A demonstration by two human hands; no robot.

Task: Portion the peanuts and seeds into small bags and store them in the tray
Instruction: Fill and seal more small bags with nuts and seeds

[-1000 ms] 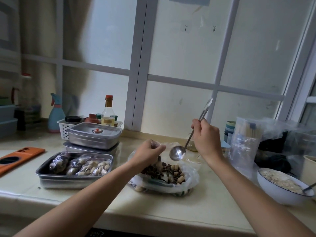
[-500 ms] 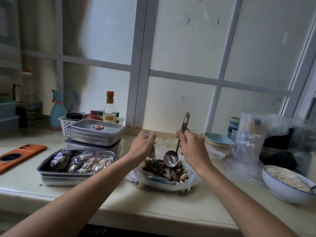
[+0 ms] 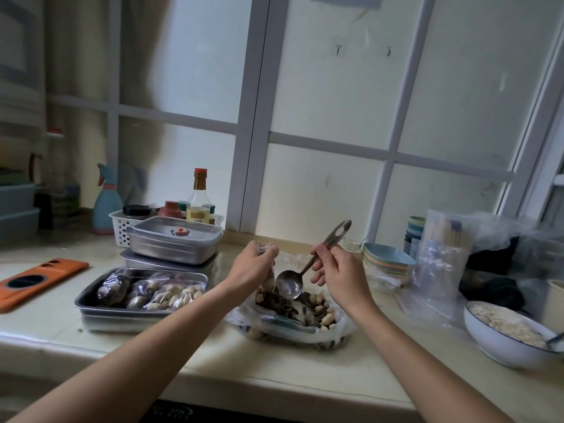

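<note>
Your ladle (image 3: 289, 283) has dropped to the peanut-and-seed heap (image 3: 308, 308) at lower centre, right hand (image 3: 338, 270) curled round its handle; scoop modestly, tipping into the small bag (image 3: 268, 279) your left hand (image 3: 253, 265) pinches just beside it.

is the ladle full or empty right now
Empty. The bowl of the ladle shows only bare metal, tilted above the peanuts and seeds, gripped by the right hand.

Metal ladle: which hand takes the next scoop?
Right. The right hand grips the long-handled metal ladle, its bowl at the pile of peanuts and dark seeds; the left hand holds the small clear plastic bag.
</note>
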